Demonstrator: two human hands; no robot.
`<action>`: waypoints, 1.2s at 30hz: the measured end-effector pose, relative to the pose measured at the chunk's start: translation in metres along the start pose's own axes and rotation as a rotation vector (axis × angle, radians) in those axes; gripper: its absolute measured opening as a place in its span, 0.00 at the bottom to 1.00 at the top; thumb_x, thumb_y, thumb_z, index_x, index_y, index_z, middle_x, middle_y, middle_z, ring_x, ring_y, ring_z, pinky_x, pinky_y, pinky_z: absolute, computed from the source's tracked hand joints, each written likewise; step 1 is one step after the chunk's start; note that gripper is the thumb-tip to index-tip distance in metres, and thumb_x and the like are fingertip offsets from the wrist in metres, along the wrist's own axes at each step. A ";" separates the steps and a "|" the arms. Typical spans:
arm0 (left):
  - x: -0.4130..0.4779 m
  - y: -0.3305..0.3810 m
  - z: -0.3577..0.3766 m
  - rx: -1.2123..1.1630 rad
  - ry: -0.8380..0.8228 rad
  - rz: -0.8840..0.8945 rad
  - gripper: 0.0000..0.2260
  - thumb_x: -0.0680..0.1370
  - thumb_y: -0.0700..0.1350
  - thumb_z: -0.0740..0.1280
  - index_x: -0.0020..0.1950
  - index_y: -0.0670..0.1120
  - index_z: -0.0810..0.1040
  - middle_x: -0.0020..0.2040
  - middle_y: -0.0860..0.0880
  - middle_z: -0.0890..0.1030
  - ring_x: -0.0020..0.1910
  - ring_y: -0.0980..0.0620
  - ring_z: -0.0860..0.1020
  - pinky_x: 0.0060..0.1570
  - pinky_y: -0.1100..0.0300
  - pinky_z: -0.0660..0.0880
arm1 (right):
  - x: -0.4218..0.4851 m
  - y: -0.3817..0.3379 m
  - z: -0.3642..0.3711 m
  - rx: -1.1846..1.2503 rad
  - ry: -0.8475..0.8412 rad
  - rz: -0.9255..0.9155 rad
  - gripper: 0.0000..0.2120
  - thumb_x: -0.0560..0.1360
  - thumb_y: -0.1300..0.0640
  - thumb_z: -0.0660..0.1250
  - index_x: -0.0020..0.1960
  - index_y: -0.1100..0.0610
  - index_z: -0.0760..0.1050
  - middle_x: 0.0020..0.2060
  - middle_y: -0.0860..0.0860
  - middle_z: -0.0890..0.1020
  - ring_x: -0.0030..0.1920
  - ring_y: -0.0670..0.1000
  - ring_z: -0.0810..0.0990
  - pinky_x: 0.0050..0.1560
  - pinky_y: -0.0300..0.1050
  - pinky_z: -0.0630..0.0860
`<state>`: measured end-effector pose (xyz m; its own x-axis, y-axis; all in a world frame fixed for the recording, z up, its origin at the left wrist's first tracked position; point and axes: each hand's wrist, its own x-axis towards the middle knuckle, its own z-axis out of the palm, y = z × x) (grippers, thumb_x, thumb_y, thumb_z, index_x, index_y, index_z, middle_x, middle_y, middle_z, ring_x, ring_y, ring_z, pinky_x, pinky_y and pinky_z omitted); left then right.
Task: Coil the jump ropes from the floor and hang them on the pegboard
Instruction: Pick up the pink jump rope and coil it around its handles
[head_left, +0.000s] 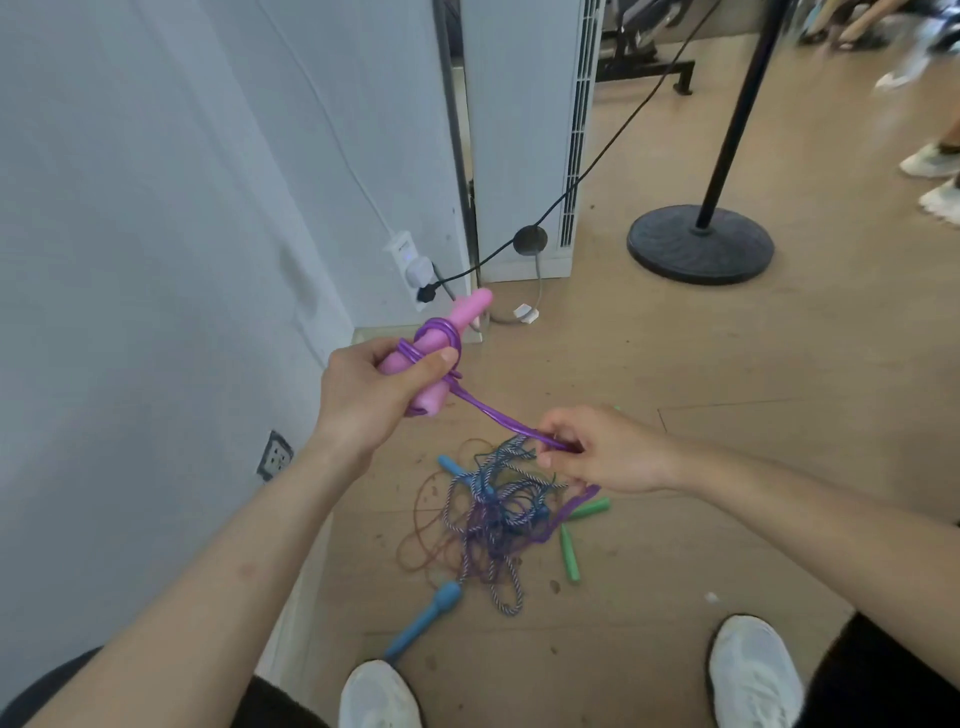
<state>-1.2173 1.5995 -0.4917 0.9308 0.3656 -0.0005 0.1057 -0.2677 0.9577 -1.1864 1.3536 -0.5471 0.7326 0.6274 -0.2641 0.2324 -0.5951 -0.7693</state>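
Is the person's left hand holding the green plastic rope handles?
No, the left hand grips a pink foam handle; the green plastic handles lie on the wooden floor.

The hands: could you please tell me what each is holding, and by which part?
The left hand grips the pink handle around its middle; the right hand pinches the purple cord on its loose stretch.

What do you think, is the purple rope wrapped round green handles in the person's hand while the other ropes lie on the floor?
Not quite: the head view shows the handles in the left hand are pink, not green. The purple rope is wrapped round them, and the other ropes do lie on the floor.
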 end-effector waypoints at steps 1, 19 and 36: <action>0.003 -0.001 -0.003 0.005 0.002 -0.001 0.09 0.70 0.50 0.80 0.43 0.46 0.85 0.32 0.52 0.81 0.32 0.54 0.77 0.31 0.62 0.76 | 0.000 0.002 -0.001 -0.032 -0.024 0.010 0.05 0.80 0.54 0.66 0.49 0.55 0.74 0.37 0.55 0.84 0.35 0.52 0.86 0.44 0.56 0.82; -0.014 -0.022 0.024 0.940 -0.737 0.423 0.29 0.60 0.63 0.79 0.59 0.61 0.78 0.42 0.58 0.80 0.43 0.53 0.78 0.44 0.52 0.77 | -0.011 -0.027 -0.024 -0.244 0.221 -0.325 0.05 0.80 0.57 0.67 0.49 0.54 0.82 0.37 0.40 0.81 0.39 0.41 0.77 0.41 0.32 0.69; -0.045 -0.007 0.030 0.787 -0.398 0.631 0.20 0.59 0.68 0.73 0.41 0.57 0.78 0.31 0.60 0.76 0.31 0.60 0.73 0.32 0.60 0.71 | -0.007 -0.022 -0.044 -0.056 0.195 -0.266 0.01 0.76 0.58 0.72 0.46 0.55 0.83 0.40 0.51 0.86 0.43 0.51 0.83 0.49 0.49 0.77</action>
<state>-1.2495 1.5583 -0.5065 0.9277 -0.3165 0.1979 -0.3693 -0.8549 0.3645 -1.1681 1.3397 -0.5027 0.7489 0.6598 0.0622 0.4629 -0.4536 -0.7616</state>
